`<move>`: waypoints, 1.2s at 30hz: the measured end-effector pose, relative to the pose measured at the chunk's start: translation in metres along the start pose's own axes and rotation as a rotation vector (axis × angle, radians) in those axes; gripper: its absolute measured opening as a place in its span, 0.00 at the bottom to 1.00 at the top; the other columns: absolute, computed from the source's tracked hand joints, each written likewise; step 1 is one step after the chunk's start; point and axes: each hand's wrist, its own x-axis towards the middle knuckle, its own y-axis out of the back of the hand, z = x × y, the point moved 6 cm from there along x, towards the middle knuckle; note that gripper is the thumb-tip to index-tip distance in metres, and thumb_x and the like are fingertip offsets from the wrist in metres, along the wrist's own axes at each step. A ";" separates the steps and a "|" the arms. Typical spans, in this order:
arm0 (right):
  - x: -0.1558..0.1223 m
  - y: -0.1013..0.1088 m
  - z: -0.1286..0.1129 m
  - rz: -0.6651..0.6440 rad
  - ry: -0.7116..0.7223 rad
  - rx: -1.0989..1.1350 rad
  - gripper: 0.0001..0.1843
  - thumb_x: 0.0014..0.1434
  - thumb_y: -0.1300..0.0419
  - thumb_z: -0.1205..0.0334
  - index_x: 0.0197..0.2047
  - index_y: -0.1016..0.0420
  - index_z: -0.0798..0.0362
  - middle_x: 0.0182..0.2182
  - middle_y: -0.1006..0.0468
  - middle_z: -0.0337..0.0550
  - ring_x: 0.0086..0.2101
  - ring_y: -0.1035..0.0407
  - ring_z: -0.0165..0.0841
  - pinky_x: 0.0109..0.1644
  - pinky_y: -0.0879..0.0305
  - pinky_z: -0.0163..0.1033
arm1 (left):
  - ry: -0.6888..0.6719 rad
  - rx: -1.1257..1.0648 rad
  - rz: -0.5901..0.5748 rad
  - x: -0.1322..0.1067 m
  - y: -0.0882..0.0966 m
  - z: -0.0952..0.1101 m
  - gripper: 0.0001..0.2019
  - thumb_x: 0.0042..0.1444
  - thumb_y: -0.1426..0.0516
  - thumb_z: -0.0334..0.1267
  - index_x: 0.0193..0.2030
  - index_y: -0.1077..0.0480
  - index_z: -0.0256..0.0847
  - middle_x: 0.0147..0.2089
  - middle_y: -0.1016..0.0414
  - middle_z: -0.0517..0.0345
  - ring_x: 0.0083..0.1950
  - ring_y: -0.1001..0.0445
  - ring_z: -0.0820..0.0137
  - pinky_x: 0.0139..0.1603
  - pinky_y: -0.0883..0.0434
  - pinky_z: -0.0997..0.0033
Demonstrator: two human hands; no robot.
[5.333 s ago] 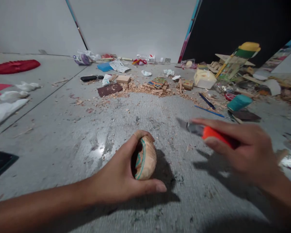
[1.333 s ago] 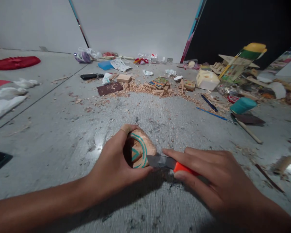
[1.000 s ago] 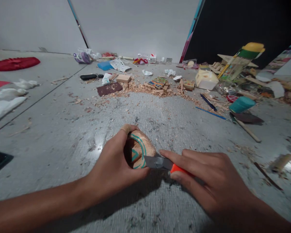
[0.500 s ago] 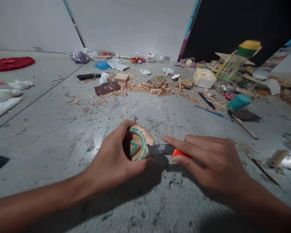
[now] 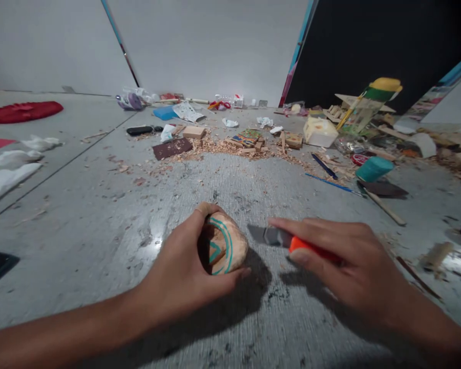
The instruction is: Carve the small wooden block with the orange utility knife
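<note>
A rounded piece of wood is gripped in my left hand, thumb below and fingers over its far side. Its face carries green curved lines and a V-like mark, and a hollow lies in shadow near my palm. My right hand is closed around the orange handle of a utility knife. The index finger stretches along the blade. The blade points left toward the wood, with a small gap between its tip and the wood's edge.
Wood shavings lie in a band across the grey floor. Behind are a small wooden block, brown sandpaper and a white tub. To the right are a teal cylinder, a blue pen and a thin paintbrush.
The knife blade has come away from the wood, my right hand shifting to the right. The wood has turned slightly in my left hand, and the whole view has tipped a little.
</note>
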 end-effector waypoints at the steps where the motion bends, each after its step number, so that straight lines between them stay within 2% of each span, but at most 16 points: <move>1: 0.000 -0.004 -0.006 -0.027 0.012 0.021 0.18 0.81 0.44 0.57 0.67 0.20 0.48 0.42 0.10 0.40 0.35 0.16 0.34 0.37 0.25 0.39 | 0.000 -0.012 0.003 0.000 0.000 0.001 0.26 0.51 0.28 0.44 0.51 0.35 0.47 0.36 0.24 0.64 0.34 0.22 0.65 0.33 0.25 0.70; 5: -0.003 -0.012 -0.013 -0.097 0.043 0.069 0.18 0.82 0.45 0.59 0.67 0.21 0.50 0.38 0.12 0.36 0.32 0.19 0.30 0.35 0.30 0.37 | -0.018 -0.075 0.014 0.001 0.000 0.006 0.21 0.51 0.31 0.39 0.49 0.34 0.46 0.33 0.25 0.66 0.31 0.24 0.69 0.29 0.28 0.74; 10: -0.003 -0.014 -0.010 -0.085 0.081 0.046 0.18 0.83 0.46 0.59 0.68 0.22 0.51 0.33 0.17 0.35 0.29 0.25 0.29 0.32 0.36 0.38 | -0.046 -0.067 0.030 0.002 0.000 0.008 0.20 0.50 0.33 0.37 0.48 0.34 0.47 0.31 0.26 0.67 0.28 0.26 0.70 0.27 0.29 0.74; 14: -0.004 -0.017 -0.020 -0.070 0.100 0.000 0.20 0.85 0.49 0.56 0.67 0.21 0.52 0.28 0.24 0.32 0.25 0.30 0.28 0.29 0.41 0.38 | -0.062 -0.116 -0.007 0.003 -0.002 0.004 0.22 0.50 0.32 0.35 0.50 0.35 0.47 0.34 0.26 0.67 0.31 0.25 0.70 0.29 0.28 0.74; 17: -0.005 -0.020 -0.024 -0.058 0.126 -0.019 0.22 0.85 0.50 0.55 0.66 0.20 0.53 0.26 0.26 0.32 0.24 0.31 0.27 0.28 0.43 0.38 | -0.067 -0.159 -0.067 0.003 -0.003 0.002 0.23 0.49 0.31 0.34 0.49 0.35 0.46 0.35 0.27 0.67 0.33 0.25 0.70 0.31 0.28 0.74; 19: -0.004 -0.017 -0.005 -0.014 0.074 -0.085 0.21 0.84 0.49 0.53 0.65 0.17 0.50 0.25 0.24 0.33 0.24 0.31 0.28 0.29 0.41 0.37 | -0.048 -0.219 -0.112 -0.001 -0.003 0.001 0.22 0.51 0.30 0.34 0.49 0.34 0.47 0.35 0.28 0.67 0.33 0.26 0.70 0.32 0.28 0.73; 21: -0.003 -0.001 0.033 0.101 -0.089 -0.217 0.20 0.82 0.45 0.49 0.60 0.13 0.46 0.24 0.21 0.35 0.22 0.31 0.29 0.28 0.40 0.37 | -0.059 -0.294 -0.155 -0.006 -0.002 0.004 0.26 0.49 0.29 0.35 0.52 0.34 0.48 0.38 0.26 0.65 0.36 0.25 0.68 0.36 0.26 0.71; 23: -0.004 0.021 0.073 0.230 -0.213 -0.295 0.21 0.80 0.43 0.48 0.52 0.10 0.49 0.22 0.20 0.40 0.18 0.35 0.32 0.24 0.43 0.38 | -0.082 -0.333 -0.198 -0.011 -0.001 0.008 0.31 0.47 0.26 0.35 0.55 0.34 0.50 0.41 0.25 0.63 0.39 0.25 0.66 0.40 0.24 0.68; 24: -0.004 0.031 0.087 0.276 -0.248 -0.312 0.22 0.80 0.43 0.48 0.51 0.10 0.51 0.23 0.17 0.44 0.19 0.33 0.34 0.23 0.44 0.39 | -0.083 -0.332 -0.212 -0.013 -0.001 0.009 0.32 0.46 0.26 0.35 0.55 0.35 0.50 0.42 0.25 0.63 0.40 0.25 0.66 0.41 0.24 0.68; 26: -0.004 0.045 0.099 0.315 -0.274 -0.318 0.20 0.80 0.42 0.50 0.56 0.11 0.51 0.33 0.11 0.51 0.24 0.24 0.38 0.26 0.35 0.41 | -0.073 -0.315 -0.227 -0.012 -0.003 0.009 0.32 0.47 0.26 0.36 0.55 0.35 0.49 0.42 0.26 0.62 0.41 0.25 0.65 0.41 0.24 0.68; 28: -0.003 0.045 0.085 0.297 -0.237 -0.278 0.18 0.80 0.40 0.51 0.61 0.14 0.48 0.42 0.09 0.50 0.31 0.18 0.40 0.32 0.27 0.42 | -0.082 -0.287 -0.218 -0.009 -0.004 0.006 0.32 0.49 0.26 0.38 0.56 0.35 0.48 0.43 0.27 0.62 0.42 0.25 0.65 0.43 0.24 0.68; 30: -0.002 0.033 0.055 0.220 -0.151 -0.160 0.17 0.80 0.41 0.52 0.63 0.15 0.45 0.45 0.09 0.46 0.35 0.16 0.39 0.36 0.22 0.42 | -0.110 -0.256 -0.210 -0.006 -0.006 0.003 0.33 0.50 0.25 0.40 0.58 0.37 0.48 0.45 0.27 0.61 0.44 0.25 0.64 0.45 0.24 0.67; 33: -0.001 0.005 0.011 0.042 -0.017 0.101 0.17 0.80 0.42 0.56 0.65 0.17 0.47 0.45 0.09 0.42 0.37 0.16 0.34 0.39 0.23 0.37 | -0.113 -0.262 -0.196 -0.005 -0.008 -0.003 0.32 0.55 0.26 0.43 0.59 0.38 0.48 0.45 0.28 0.61 0.44 0.26 0.65 0.45 0.24 0.67; 36: -0.004 -0.011 -0.009 -0.066 0.043 0.231 0.18 0.81 0.43 0.58 0.67 0.21 0.48 0.38 0.12 0.36 0.32 0.20 0.29 0.37 0.29 0.34 | -0.099 -0.375 -0.222 -0.005 -0.012 -0.004 0.29 0.59 0.28 0.43 0.59 0.39 0.47 0.45 0.29 0.61 0.44 0.25 0.66 0.45 0.24 0.68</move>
